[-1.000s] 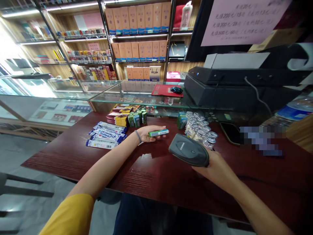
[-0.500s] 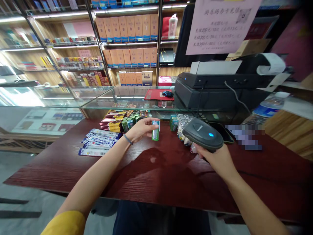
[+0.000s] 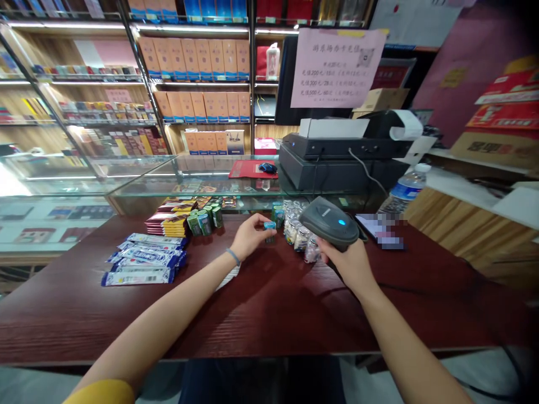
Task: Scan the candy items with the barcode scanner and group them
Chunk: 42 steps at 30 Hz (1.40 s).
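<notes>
Small pack (image 3: 270,225), indistinct below, is pinched by left fingers (image 3: 256,219); right fingers (image 3: 323,247), partly hidden, grip a scanner (image 3: 326,220).

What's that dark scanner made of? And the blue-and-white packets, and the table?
The scanner, in the right hand, looks like matte dark plastic: it has a smooth, moulded-looking shell. The blue-and-white packets seem to be thin plastic or foil film: they're flat, with slightly shiny surfaces. The table could be wood or wood-look board: it's reddish-brown, glossy, with grain lines.
</notes>
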Each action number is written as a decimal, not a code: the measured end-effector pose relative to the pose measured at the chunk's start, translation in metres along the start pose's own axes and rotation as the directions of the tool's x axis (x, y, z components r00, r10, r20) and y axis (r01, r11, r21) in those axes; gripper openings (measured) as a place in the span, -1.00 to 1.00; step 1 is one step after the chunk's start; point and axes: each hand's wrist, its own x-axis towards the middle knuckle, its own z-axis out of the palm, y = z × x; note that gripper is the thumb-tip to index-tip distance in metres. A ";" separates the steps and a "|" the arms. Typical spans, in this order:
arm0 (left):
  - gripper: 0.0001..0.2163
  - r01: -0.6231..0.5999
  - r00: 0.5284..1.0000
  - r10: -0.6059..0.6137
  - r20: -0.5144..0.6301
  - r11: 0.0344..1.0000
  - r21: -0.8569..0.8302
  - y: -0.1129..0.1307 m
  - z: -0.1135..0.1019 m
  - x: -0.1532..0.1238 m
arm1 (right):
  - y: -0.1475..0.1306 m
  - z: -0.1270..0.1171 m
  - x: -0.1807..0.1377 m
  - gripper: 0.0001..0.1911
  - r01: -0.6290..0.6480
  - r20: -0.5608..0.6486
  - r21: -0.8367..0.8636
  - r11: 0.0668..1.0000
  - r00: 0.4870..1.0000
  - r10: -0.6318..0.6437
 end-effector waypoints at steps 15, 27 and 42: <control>-0.65 -0.128 0.983 0.165 -0.082 0.933 0.336 -0.040 0.039 0.035 | -0.006 -0.001 0.001 -0.71 -0.044 -0.097 0.106 0.993 0.994 0.054; -0.57 -0.185 0.966 0.240 -0.098 0.904 0.386 -0.048 0.042 0.033 | -0.011 0.001 0.001 -0.76 -0.049 -0.108 0.121 0.991 0.992 0.062; -0.48 -0.171 0.963 0.244 -0.117 0.882 0.440 -0.041 0.039 0.035 | -0.007 -0.003 0.000 -0.77 -0.038 -0.078 0.019 0.999 0.996 0.040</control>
